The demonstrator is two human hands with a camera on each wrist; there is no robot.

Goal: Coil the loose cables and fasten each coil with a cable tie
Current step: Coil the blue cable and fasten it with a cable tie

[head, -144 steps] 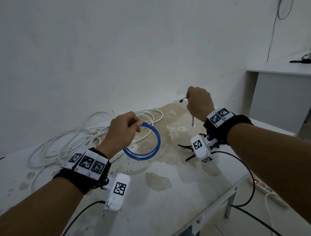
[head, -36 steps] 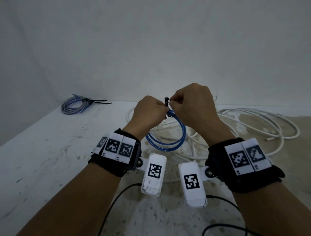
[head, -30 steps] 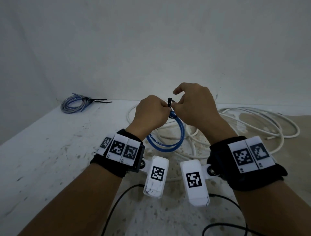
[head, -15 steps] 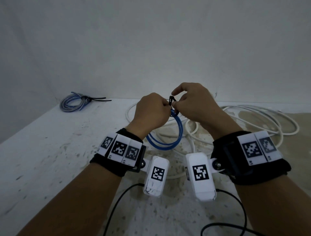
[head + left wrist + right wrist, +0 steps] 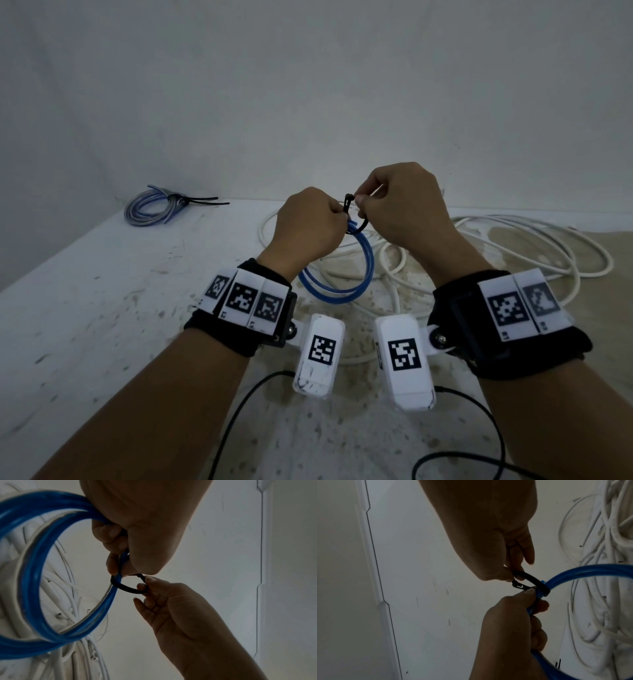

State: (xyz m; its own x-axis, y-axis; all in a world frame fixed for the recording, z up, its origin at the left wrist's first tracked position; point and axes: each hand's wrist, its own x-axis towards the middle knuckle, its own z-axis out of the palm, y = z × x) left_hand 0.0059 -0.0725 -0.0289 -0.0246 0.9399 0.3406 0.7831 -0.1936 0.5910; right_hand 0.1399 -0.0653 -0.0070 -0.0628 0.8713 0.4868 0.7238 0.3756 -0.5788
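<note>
My left hand (image 5: 310, 226) grips the top of a blue cable coil (image 5: 342, 294) held above the white table (image 5: 102, 325). In the left wrist view the blue cable coil (image 5: 30, 574) hangs from my left hand (image 5: 137, 527). A black cable tie (image 5: 356, 214) loops around the coil's strands. My right hand (image 5: 397, 205) pinches the tie's free end between thumb and forefinger. In the right wrist view the black cable tie (image 5: 532, 582) bends around the blue cable coil (image 5: 590, 572), with its head just below my right hand (image 5: 496, 540) and touching my left hand (image 5: 513, 628).
A heap of loose white cables (image 5: 496, 246) lies on the table behind and to the right of my hands. A blue-grey coil (image 5: 154, 209) fastened with a black tie lies at the far left by the wall. Black camera leads (image 5: 239, 411) trail across the near edge.
The black tie has been bent into a wider loop around the blue coil. My right hand has lifted slightly and now pinches its end near the head. My left hand has stayed on the coil.
</note>
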